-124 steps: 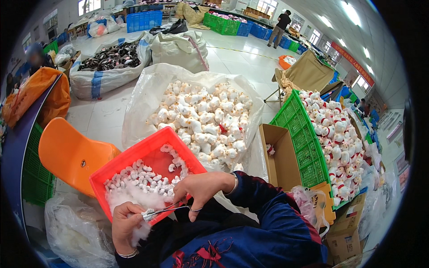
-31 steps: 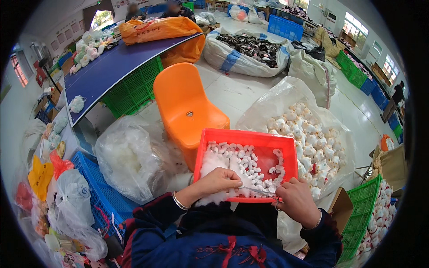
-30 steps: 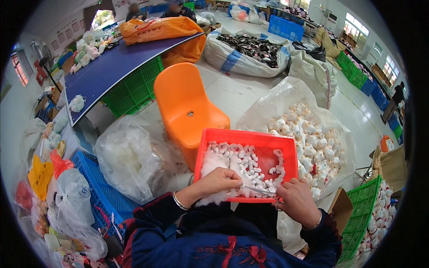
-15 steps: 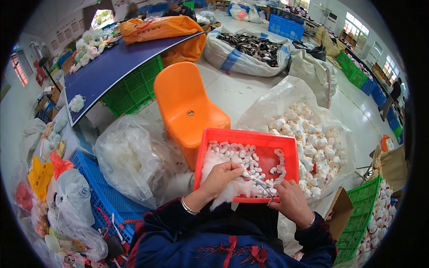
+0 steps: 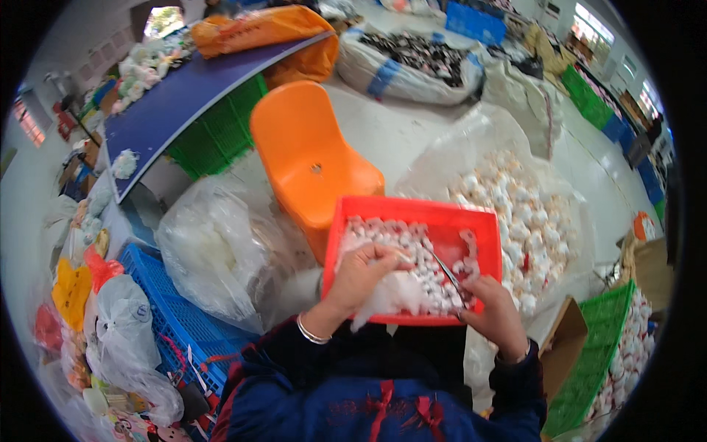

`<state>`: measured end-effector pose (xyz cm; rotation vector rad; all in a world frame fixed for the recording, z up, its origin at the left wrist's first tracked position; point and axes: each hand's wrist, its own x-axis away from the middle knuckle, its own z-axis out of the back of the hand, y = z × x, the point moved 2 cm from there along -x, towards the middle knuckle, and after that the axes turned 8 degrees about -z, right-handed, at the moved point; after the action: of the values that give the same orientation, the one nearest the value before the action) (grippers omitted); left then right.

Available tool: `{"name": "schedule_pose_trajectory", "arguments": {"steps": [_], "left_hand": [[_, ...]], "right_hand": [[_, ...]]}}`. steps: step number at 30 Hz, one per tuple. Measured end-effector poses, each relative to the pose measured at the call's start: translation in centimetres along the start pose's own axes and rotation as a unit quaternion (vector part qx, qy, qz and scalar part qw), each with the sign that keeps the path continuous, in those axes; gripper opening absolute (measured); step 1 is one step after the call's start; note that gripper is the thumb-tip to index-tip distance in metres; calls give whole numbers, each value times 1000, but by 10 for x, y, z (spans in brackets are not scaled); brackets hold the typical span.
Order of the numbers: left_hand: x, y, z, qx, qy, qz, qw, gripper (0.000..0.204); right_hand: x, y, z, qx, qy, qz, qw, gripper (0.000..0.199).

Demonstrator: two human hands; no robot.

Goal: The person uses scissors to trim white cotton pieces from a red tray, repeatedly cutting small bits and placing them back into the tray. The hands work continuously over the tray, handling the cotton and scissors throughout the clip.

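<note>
A red plastic tray (image 5: 449, 219) full of small white plush pieces (image 5: 434, 274) rests on my lap. My left hand (image 5: 362, 277) holds a tuft of white stuffing (image 5: 392, 293) together with a small plush piece over the tray's near edge. My right hand (image 5: 495, 315) grips a thin metal tool (image 5: 447, 274), tweezers or small scissors, whose tip points up and left toward what the left hand holds. A bracelet circles my left wrist.
An orange plastic chair (image 5: 309, 158) stands just beyond the tray. A big clear bag of white plush pieces (image 5: 508, 214) lies to the right, a clear bag of stuffing (image 5: 213, 258) and a blue crate (image 5: 169, 317) to the left. A green crate (image 5: 596, 353) sits at lower right, a blue table (image 5: 184, 96) at upper left.
My head turned left from the earliest frame, bringing the orange chair and blue table into view. Over the last second my left hand lifted the stuffing and the right hand's tool swung toward it.
</note>
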<state>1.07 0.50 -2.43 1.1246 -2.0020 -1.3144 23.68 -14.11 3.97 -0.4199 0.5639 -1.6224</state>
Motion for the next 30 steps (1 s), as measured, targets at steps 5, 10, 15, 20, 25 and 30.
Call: {"name": "schedule_pose_trajectory", "arguments": {"steps": [5, 10, 15, 20, 25, 30], "left_hand": [[1, 3, -6, 59, 52, 70, 994, 15], [-2, -7, -4, 88, 75, 80, 990, 16], [-3, -11, -5, 87, 81, 73, 990, 16], [-3, -12, -5, 74, 78, 61, 992, 18], [-1, -10, -8, 52, 62, 39, 996, 20], [-1, -6, -9, 63, 60, 83, 993, 18]], "right_hand": [[-10, -6, -4, 8, -51, 20, 998, 34], [-13, -7, -9, 8, -79, 2, 997, 30], [-16, -5, -9, 23, -90, -5, 996, 29], [-18, -8, -6, 28, -104, -16, 994, 26], [-19, -10, -3, 41, -124, -27, 991, 26], [-23, 2, -8, -43, -134, -1, 990, 28]]}}
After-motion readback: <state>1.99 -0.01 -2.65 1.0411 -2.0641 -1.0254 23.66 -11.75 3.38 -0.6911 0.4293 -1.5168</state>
